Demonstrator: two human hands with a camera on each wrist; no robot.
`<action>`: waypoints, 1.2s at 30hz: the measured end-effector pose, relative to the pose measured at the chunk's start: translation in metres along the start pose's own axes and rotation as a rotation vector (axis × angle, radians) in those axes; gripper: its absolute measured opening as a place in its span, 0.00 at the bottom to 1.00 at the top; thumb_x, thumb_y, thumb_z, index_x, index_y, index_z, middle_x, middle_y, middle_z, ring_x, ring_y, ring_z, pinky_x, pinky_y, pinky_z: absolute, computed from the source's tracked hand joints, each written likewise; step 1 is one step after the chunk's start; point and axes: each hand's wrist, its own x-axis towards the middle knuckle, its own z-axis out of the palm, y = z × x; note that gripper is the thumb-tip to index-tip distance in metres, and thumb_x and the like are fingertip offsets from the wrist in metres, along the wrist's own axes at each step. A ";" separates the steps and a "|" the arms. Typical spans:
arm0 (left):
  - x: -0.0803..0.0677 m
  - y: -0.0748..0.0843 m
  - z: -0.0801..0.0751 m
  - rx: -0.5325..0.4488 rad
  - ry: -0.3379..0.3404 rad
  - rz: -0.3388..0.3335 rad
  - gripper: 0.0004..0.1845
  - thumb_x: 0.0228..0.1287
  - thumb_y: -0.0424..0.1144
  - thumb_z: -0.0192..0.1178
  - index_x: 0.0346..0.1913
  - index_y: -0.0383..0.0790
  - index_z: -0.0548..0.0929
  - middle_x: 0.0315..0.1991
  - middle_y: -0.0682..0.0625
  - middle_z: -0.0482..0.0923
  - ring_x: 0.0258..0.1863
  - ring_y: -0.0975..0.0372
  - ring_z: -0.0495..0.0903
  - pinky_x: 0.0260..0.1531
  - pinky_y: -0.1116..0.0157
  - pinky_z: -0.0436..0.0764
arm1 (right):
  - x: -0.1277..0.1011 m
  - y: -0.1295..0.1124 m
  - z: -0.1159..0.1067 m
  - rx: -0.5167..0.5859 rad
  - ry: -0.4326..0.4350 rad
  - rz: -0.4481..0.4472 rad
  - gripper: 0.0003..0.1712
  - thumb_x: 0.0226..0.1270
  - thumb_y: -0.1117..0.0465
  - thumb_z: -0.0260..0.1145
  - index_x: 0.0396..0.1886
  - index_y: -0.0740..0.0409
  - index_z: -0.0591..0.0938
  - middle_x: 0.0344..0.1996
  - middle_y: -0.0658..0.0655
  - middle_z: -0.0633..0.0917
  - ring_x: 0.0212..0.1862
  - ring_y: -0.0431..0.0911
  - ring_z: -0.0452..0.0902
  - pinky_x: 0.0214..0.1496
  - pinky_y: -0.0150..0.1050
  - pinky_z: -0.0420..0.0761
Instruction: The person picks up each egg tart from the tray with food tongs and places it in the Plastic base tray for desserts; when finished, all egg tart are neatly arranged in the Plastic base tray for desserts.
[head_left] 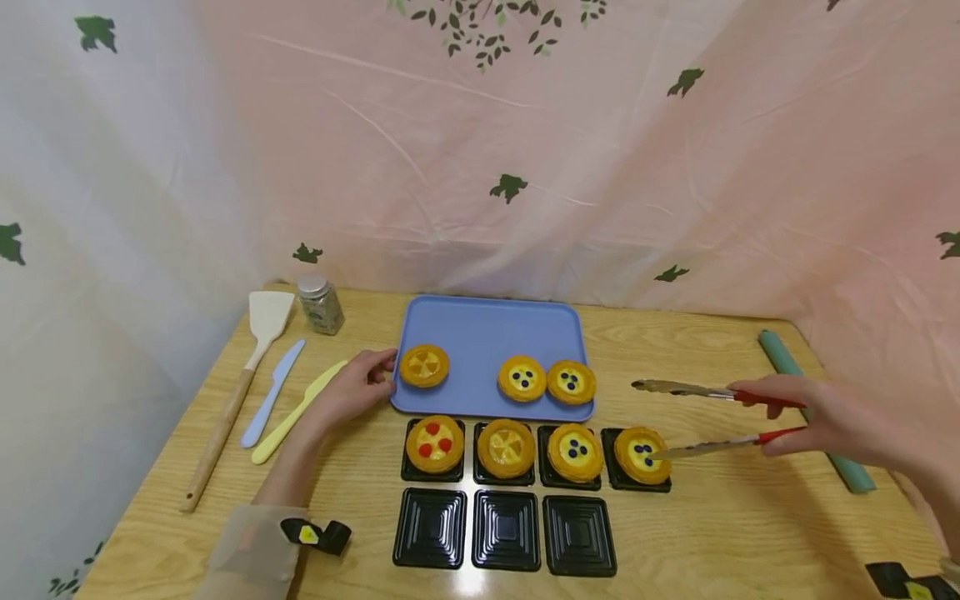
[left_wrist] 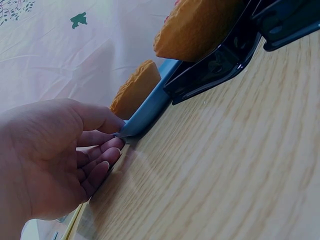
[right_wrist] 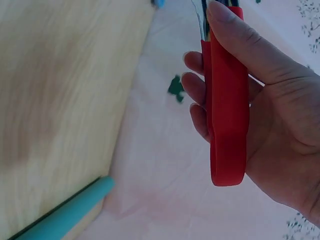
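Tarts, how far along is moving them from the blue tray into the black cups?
Four black cups hold tarts. The right hand holds the tongs, open at the fourth tart; the left hand grips the blue tray. Three tarts remain on it; three cups are unfilled.

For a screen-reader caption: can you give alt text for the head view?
A right hand holds open red-handled tongs over a tart in a black tray, while the left hand grips the corner of a blue tray carrying three tarts.
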 end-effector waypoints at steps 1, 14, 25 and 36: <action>0.000 0.000 0.000 0.002 -0.001 -0.001 0.35 0.65 0.35 0.60 0.74 0.29 0.68 0.57 0.37 0.77 0.46 0.55 0.74 0.47 0.61 0.72 | 0.006 -0.007 -0.003 -0.010 0.006 0.009 0.40 0.52 0.57 0.80 0.67 0.58 0.79 0.57 0.29 0.79 0.47 0.21 0.74 0.39 0.27 0.80; 0.002 -0.001 0.003 -0.010 -0.009 0.013 0.35 0.65 0.36 0.60 0.74 0.29 0.68 0.57 0.37 0.77 0.46 0.55 0.75 0.48 0.61 0.73 | 0.145 -0.100 -0.009 -0.187 -0.001 -0.053 0.44 0.56 0.39 0.77 0.71 0.49 0.77 0.48 0.48 0.86 0.38 0.41 0.75 0.35 0.35 0.75; 0.000 -0.001 0.001 -0.002 0.002 0.017 0.34 0.65 0.35 0.60 0.74 0.28 0.69 0.55 0.37 0.78 0.45 0.55 0.75 0.46 0.63 0.72 | 0.233 -0.143 0.033 -0.263 -0.097 -0.195 0.44 0.56 0.37 0.77 0.69 0.51 0.79 0.49 0.52 0.87 0.42 0.45 0.81 0.40 0.40 0.79; -0.001 0.001 0.001 -0.004 0.011 0.015 0.35 0.64 0.35 0.59 0.74 0.29 0.69 0.55 0.38 0.78 0.46 0.55 0.75 0.47 0.63 0.73 | 0.254 -0.171 0.058 -0.336 -0.112 -0.256 0.42 0.60 0.35 0.73 0.70 0.50 0.78 0.49 0.53 0.86 0.44 0.45 0.82 0.39 0.42 0.81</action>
